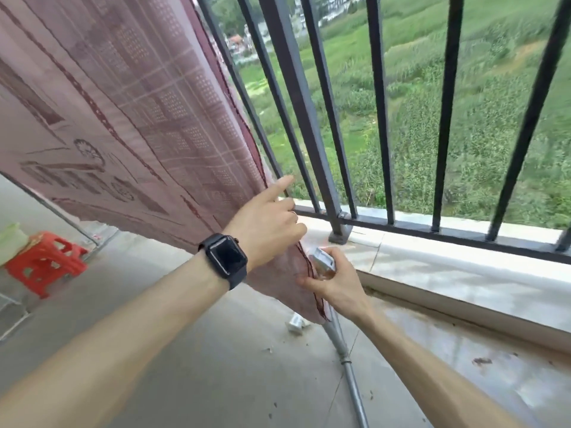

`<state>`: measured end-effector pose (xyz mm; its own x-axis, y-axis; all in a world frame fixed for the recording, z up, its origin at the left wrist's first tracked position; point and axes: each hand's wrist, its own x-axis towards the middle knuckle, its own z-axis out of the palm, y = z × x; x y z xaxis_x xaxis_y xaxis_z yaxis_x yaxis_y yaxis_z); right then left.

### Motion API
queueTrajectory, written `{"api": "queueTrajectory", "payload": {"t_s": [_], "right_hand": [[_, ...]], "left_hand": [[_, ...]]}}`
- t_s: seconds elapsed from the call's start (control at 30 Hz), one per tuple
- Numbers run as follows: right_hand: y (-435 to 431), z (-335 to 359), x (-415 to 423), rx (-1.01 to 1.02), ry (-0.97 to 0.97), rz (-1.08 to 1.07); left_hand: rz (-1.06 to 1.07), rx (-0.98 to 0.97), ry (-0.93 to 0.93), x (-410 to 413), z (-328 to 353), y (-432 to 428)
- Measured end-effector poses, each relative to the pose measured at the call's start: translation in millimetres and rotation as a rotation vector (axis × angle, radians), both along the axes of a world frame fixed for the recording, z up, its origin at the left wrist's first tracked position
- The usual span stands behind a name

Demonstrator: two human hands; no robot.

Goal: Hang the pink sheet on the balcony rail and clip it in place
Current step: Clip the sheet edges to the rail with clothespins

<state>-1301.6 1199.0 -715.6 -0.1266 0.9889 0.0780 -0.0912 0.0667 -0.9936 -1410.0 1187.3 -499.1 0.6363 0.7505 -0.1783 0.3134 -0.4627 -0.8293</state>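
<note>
The pink patterned sheet (129, 112) hangs down over the dark balcony railing (312, 118) on the left side of the view. My left hand (265, 220), with a black watch on the wrist, pinches the sheet's right edge, its index finger pointing up. My right hand (333, 279) is just below it, at the sheet's lower corner. It grips a grey-white clip (323, 261) against the dark red hem. The top rail is out of view.
A red plastic stool (46, 261) stands at the far left on the concrete floor. A metal pipe (346, 356) runs along the floor below my hands, with a small white object (296, 322) beside it. A stone ledge (432, 273) carries the railing's base.
</note>
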Motion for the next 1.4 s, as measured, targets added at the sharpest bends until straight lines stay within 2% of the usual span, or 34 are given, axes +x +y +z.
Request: {"api": "queueTrajectory", "payload": {"t_s": [0.13, 0.47, 0.77, 0.97, 1.13, 1.27, 1.4], "right_hand": [[-8.9, -33.8, -2.4, -0.067, -0.129, -0.049], [-16.8, -68.0, -27.1, -0.054, -0.089, -0.287], [-2.2, -67.4, 2.7, -0.094, -0.085, -0.085], [-19.4, -95.8, 3.4, -0.175, -0.129, -0.141], [-17.2, -101.4, -11.1, -0.165, -0.127, -0.176], [-11.7, -105.1, -8.5, -0.106, -0.198, -0.175], [-6.6, -105.1, -3.7, -0.11, -0.178, -0.124]], "left_hand": [[-0.086, -0.002, -0.048, -1.8, -6.4, 2.0], [0.016, -0.04, -0.064, 3.5, -20.1, 1.7], [0.163, -0.218, 0.027, 24.4, -90.2, 10.6], [0.232, -0.231, -0.075, 30.6, -97.0, 31.7], [0.173, -0.223, 0.008, 27.4, -98.8, 30.4], [0.123, -0.219, 0.045, 23.6, -106.1, 22.7], [0.159, -0.25, 0.057, 30.8, -124.2, 22.2]]}}
